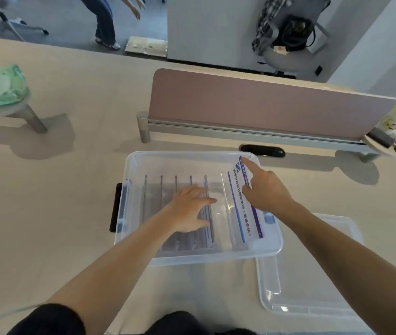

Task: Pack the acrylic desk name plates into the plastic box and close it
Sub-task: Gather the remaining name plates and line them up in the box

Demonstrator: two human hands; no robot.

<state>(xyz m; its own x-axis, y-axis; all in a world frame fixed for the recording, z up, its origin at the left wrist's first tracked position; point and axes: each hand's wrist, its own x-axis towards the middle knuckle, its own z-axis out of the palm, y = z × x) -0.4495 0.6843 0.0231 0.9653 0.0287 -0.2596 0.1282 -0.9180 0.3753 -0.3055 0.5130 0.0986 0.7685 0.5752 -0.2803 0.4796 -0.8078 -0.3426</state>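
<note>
Left hand [189,209] presses plates [153,199] in box [192,258]; right hand [267,192] holds printed plate [240,213].

Clear glossy plastic box [192,256] and lid [313,296], transparent shiny acrylic name plates [226,209], matt smooth beige worktop [71,213], matt pink cloth-like divider [252,105].

Bare forearms [110,262], blk clothing [47,320] at btm

plates [160,197]: partly under left hand [189,209] | lid [288,286]: corner behind box [129,170]
</note>
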